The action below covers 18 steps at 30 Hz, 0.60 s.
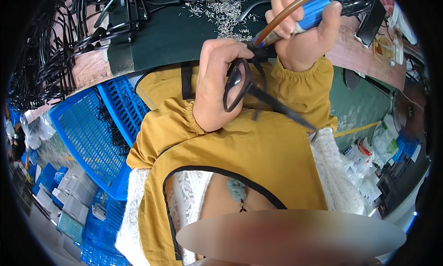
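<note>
My left hand [216, 84] is closed around a black eyeglasses frame [238, 84], one temple stretching toward the lower right over my apron. My right hand [307, 40] grips a blue-handled power screwdriver [312, 12]; a brown tube [291, 11] runs along it down to its tip. That tip meets the upper part of the frame beside my left fingertips, and the exact contact point is hidden. Just beyond my hands, a heap of small silver screws [226, 12] lies on the dark green mat [159, 35].
Many black temples and frames [46, 58] are piled at the left of the bench. Blue plastic baskets [85, 134] stand below the bench edge on my left, one holding black parts [113, 123]. A dark flat device [371, 21] stands at the right, with plastic bags [364, 164] lower down.
</note>
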Tool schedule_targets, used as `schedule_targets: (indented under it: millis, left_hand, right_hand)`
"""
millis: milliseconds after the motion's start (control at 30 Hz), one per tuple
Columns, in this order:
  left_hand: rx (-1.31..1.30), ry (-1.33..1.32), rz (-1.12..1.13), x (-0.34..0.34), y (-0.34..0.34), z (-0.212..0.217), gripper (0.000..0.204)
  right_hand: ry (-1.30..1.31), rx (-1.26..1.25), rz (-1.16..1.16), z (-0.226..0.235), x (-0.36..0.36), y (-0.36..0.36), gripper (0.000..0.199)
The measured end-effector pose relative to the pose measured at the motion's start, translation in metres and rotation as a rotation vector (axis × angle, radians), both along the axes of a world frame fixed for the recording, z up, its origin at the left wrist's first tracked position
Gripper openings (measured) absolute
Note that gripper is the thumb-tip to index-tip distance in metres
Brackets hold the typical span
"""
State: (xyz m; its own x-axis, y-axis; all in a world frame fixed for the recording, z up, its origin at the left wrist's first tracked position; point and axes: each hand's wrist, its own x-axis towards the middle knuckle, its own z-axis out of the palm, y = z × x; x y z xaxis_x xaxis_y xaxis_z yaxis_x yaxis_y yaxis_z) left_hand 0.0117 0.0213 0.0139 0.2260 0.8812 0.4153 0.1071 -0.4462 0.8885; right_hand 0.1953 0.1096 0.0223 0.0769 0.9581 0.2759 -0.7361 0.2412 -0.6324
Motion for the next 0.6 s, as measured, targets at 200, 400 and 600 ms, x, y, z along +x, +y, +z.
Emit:
schedule_targets:
  millis: [200, 400, 600]
  left_hand:
    - [-0.249, 0.036, -0.060, -0.020, -0.020, -0.003, 0.020]
    - [-0.242, 0.111, -0.160, -0.032, -0.032, -0.008, 0.045]
    - [-0.112, 0.148, -0.169, -0.034, -0.027, -0.016, 0.047]
  right_hand:
    - [-0.012, 0.023, 0.055, -0.010, 0.009, -0.007, 0.047]
    - [-0.057, 0.063, 0.038, -0.020, -0.001, -0.009, 0.050]
    - [-0.032, 0.029, 0.101, -0.017, -0.012, -0.007, 0.048]
